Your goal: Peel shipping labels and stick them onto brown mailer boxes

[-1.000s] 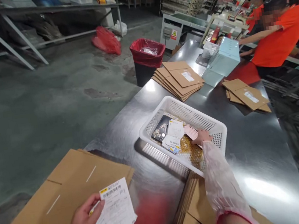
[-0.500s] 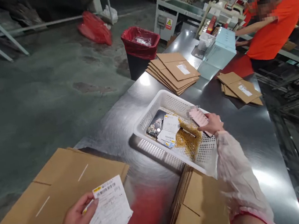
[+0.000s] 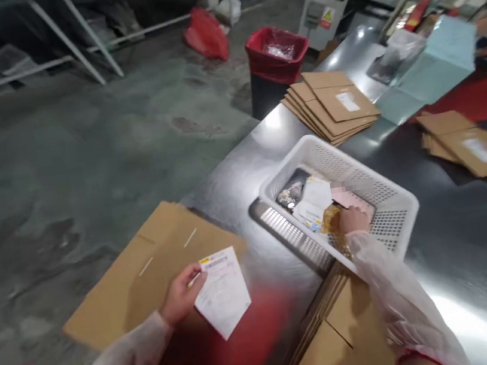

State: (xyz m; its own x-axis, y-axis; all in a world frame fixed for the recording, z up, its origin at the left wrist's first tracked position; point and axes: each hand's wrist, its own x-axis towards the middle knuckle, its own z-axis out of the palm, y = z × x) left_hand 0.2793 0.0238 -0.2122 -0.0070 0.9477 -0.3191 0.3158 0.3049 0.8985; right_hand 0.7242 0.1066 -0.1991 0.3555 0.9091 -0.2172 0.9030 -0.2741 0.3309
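Observation:
A white printed slip [image 3: 223, 294] is pinched between the thumb and fingers of my left hand [image 3: 185, 293], above a flat cardboard sheet. My right hand [image 3: 354, 219] reaches down into a white plastic basket [image 3: 403, 208], its fingers bunched at a pile of yellow rubber bands [image 3: 333, 224]. Whatever those fingers hold, if anything, is hidden. Beside the hand a pink phone-shaped item [image 3: 354, 198] lies in the basket, partly blurred. White label slips [image 3: 312, 203] and a dark phone-like item with round camera lenses [image 3: 292, 190] occupy the basket's left end.
Flat cardboard [image 3: 148, 274] lies at the left table edge, and a cardboard stack [image 3: 325, 346] stands in front of the basket. Labelled cartons [image 3: 336, 103] and more cartons [image 3: 469, 145] sit farther back. A red-lined bin [image 3: 276, 63] stands beyond the metal table [image 3: 234, 178].
My right hand has lowered the pink item into the basket, let go of it and moved to the rubber bands. My left hand still holds the slip. The view has swung left.

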